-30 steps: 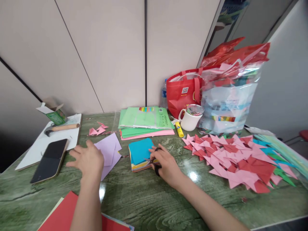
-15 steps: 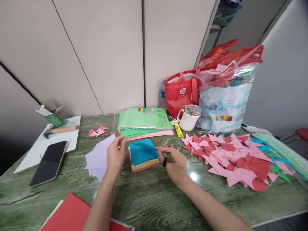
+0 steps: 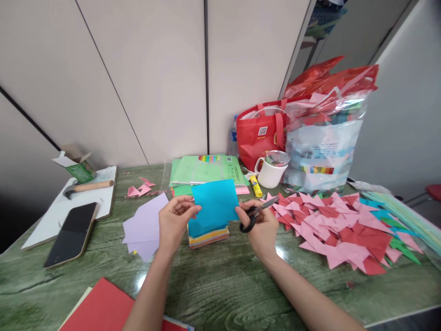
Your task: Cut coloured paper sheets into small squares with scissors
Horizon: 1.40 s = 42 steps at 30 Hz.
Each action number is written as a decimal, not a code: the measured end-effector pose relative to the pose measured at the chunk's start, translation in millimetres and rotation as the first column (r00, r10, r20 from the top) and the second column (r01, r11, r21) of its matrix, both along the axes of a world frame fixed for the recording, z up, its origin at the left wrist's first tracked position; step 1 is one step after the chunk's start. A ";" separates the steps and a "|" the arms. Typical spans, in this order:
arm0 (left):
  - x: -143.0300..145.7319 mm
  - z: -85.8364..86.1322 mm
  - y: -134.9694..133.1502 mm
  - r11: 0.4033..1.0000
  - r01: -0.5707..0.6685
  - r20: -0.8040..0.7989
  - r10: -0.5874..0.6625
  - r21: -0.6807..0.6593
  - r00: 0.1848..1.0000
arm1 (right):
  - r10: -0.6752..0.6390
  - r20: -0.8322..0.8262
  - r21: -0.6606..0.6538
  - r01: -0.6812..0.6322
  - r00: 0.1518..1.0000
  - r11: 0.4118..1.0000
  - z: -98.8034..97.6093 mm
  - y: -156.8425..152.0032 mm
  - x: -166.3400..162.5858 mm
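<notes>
L grip (image 3: 177, 220): narrow, thumb & fingers pinching L edge of blue sheet (image 3: 215, 204); R grip (image 3: 263, 230): holding scissors (image 3: 258, 211), w/ thumb at R edge of same sheet; sheet posn: btwn both grips, tilted up, face toward viewer; contact btwn its lower edge & stack cannot be told. Scissors: black handles at R grip's fingers, blades pointing fwd & to R.

Paper stack (image 3: 208, 240): multicolored, on tabletop (image 3: 213, 285), btwn grips & beneath sheet; purple sheets (image 3: 146, 225): just L of L grip, partly hidden by it; green paper pack (image 3: 210, 168): fwd of both grips, beyond sheet; pink folded pcs (image 3: 141, 187): fwd & L of L grip. Phone (image 3: 72, 234): well L of L grip, overlapping white board (image 3: 41, 225); hammer (image 3: 91, 186): on board, farther fwd; red sheets (image 3: 99, 305): nearer viewer than L grip, partly under L forearm.

Folded-paper pile (image 3: 334, 225): R of R grip, mostly pink & red; glue stick (image 3: 255, 185): fwd of R grip, beside white mug (image 3: 270, 174); red bag (image 3: 258, 138): farther fwd, behind mug; clear bag (image 3: 322, 142): fwd & R of R grip, behind pile.
</notes>
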<state>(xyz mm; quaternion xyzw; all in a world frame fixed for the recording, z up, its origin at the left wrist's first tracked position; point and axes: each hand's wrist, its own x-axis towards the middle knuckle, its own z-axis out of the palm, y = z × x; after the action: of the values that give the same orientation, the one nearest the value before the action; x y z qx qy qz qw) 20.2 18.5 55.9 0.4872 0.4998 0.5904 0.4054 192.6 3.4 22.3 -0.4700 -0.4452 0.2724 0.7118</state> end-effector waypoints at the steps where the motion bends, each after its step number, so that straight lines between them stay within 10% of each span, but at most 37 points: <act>1: 0.7 -0.2 -0.1 1.000 -0.009 -0.006 0.009 -0.010 1.000 | 0.011 -0.006 -0.008 -0.011 1.000 1.000 0.0 -0.6 -0.6; 10: 4.5 -6.1 -0.6 1.000 -0.031 -0.137 0.031 0.004 0.990 | 0.153 -0.119 -0.041 -0.159 0.981 0.986 1.5 -4.7 -3.1; 19: 14.7 -1.1 -9.1 0.983 0.163 0.102 -0.154 -0.089 0.983 | 0.498 -0.235 -0.090 -0.529 0.835 0.844 -0.1 -3.1 -3.0; 27: 20.5 0.2 -14.0 0.982 0.130 -0.252 -0.092 0.137 0.963 | 0.649 -0.329 -0.143 -0.715 0.686 0.684 -6.0 -1.8 -0.5; 42: -25.6 10.7 1.9 0.998 -0.010 0.226 0.022 -0.054 0.974 | 0.395 -0.433 -0.084 -0.472 0.810 0.878 -3.5 20.0 17.6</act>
<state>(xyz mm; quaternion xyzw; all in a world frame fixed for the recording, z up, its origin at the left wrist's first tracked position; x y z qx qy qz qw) -5.4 20.4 66.6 0.4018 0.4698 0.6320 0.4675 210.2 23.4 18.7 -0.3539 -0.3569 0.5595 0.6591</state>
